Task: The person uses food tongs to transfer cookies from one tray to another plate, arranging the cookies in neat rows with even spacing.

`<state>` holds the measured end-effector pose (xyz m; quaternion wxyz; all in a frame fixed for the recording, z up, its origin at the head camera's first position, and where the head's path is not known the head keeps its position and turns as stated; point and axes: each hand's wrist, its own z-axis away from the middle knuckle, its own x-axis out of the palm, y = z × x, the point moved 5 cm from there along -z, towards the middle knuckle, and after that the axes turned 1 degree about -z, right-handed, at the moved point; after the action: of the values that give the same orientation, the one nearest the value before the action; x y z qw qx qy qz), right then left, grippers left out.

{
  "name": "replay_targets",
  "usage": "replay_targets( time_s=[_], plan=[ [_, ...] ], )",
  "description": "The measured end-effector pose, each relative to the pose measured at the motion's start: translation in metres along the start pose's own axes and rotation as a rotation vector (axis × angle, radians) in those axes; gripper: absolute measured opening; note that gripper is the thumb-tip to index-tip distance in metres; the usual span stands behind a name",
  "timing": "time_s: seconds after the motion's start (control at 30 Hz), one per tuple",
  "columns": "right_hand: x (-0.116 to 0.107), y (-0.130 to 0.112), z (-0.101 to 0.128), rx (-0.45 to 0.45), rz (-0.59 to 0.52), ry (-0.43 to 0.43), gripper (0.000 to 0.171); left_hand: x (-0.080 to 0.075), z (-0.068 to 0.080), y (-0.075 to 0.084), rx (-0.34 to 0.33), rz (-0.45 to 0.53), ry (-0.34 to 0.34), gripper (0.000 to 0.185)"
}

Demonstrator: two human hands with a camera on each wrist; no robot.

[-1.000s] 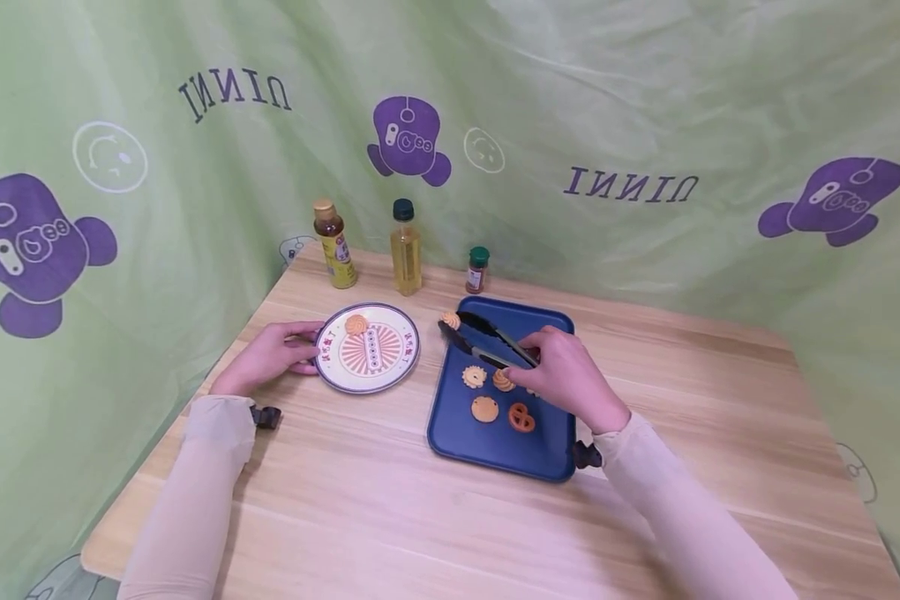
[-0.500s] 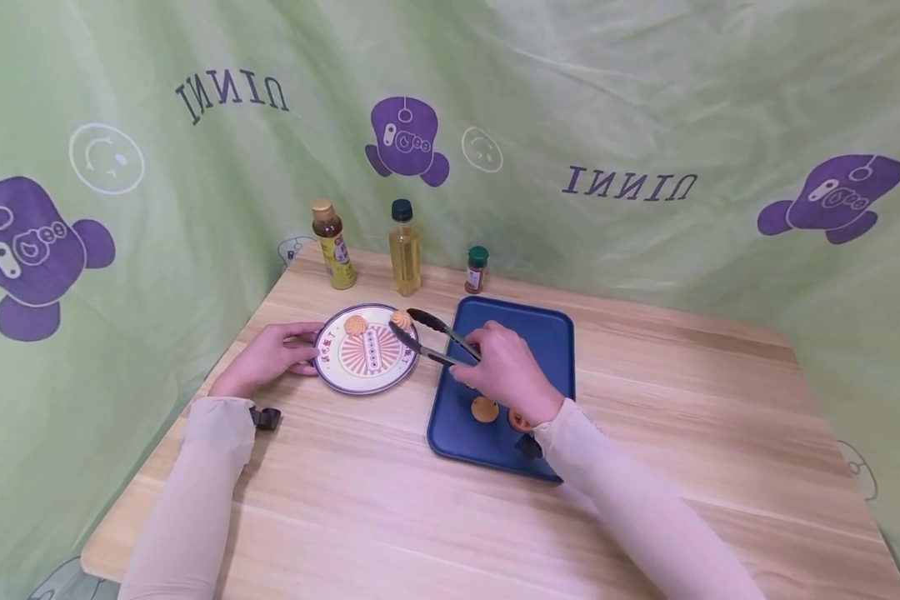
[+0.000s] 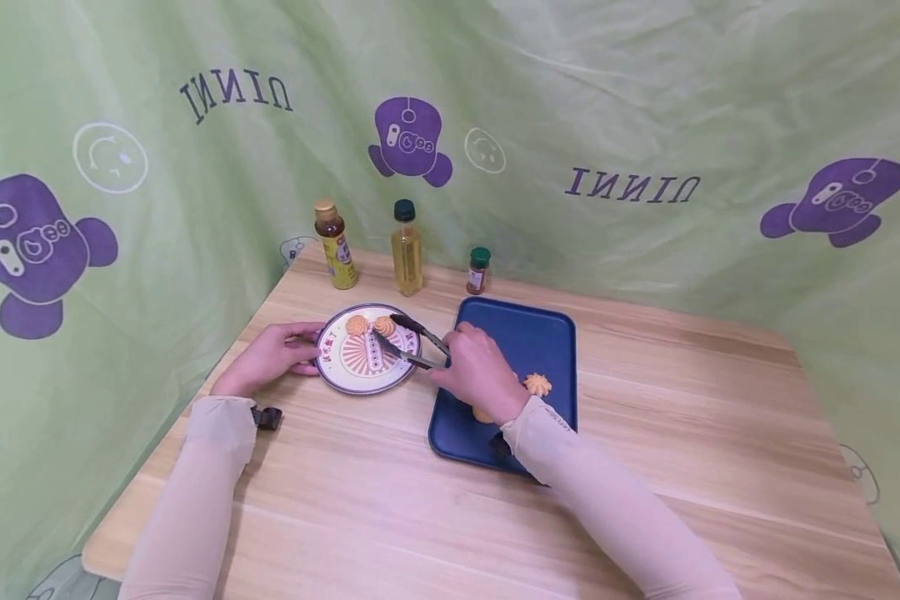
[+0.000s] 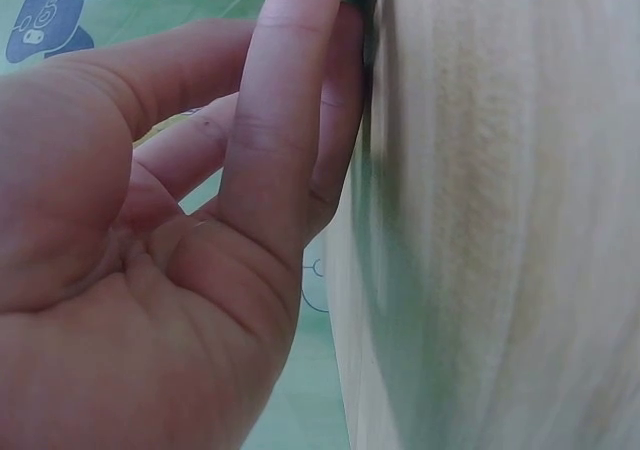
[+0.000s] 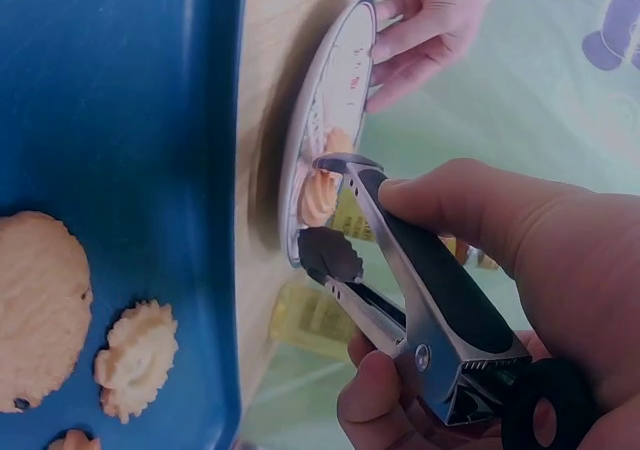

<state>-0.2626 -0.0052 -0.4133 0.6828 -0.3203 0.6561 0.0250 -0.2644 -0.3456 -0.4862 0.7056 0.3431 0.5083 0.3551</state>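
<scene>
In the head view my right hand (image 3: 480, 371) grips black and silver tongs (image 3: 423, 360) that reach left over the round plate (image 3: 337, 375). Their tips stand apart about a swirled cookie (image 3: 384, 326) on the plate; the right wrist view shows gaps beside this cookie (image 5: 318, 198). A second round cookie (image 3: 357, 326) lies just left of it. At the plate's left rim, my left hand (image 3: 266, 358) holds the edge with its fingers; the left wrist view shows these curved fingers (image 4: 270, 120) close to the tabletop, most of the plate out of sight.
A blue tray (image 3: 517, 321) lies right of the plate, carrying a star-shaped cookie (image 3: 537, 384) and others partly hidden by my right arm. Behind stand a sauce bottle (image 3: 336, 250), an oil bottle (image 3: 407, 250) and a green-capped spice jar (image 3: 477, 271). A green curtain (image 3: 495, 67) hangs behind the table.
My right hand has moved left from the tray, carrying a swirled cookie in the tongs to the plate. The tong tips have spread around it. The left hand stays at the rim.
</scene>
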Motion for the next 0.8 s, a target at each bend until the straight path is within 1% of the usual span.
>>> replay_targets(
  time_s=[0.2, 0.43, 0.67, 0.8],
  plan=[
    [0.0023, 0.0007, 0.0000, -0.003, 0.015, -0.003, 0.037, 0.0003, -0.0005, -0.0014, 0.000, -0.007, 0.002, 0.064],
    [0.0020, -0.0018, -0.0027, -0.030, 0.025, 0.021, 0.035, -0.0005, -0.0009, -0.0027, 0.003, 0.007, -0.001, 0.064],
    [0.0029, -0.0005, -0.0023, -0.027, 0.024, 0.029, 0.035, -0.0002, 0.0005, -0.0001, 0.009, -0.035, 0.010, 0.062],
    [0.0029, 0.0011, -0.0013, -0.019, 0.030, 0.035, 0.038, 0.0006, 0.0004, 0.0016, 0.014, -0.042, 0.010, 0.062]
  ],
)
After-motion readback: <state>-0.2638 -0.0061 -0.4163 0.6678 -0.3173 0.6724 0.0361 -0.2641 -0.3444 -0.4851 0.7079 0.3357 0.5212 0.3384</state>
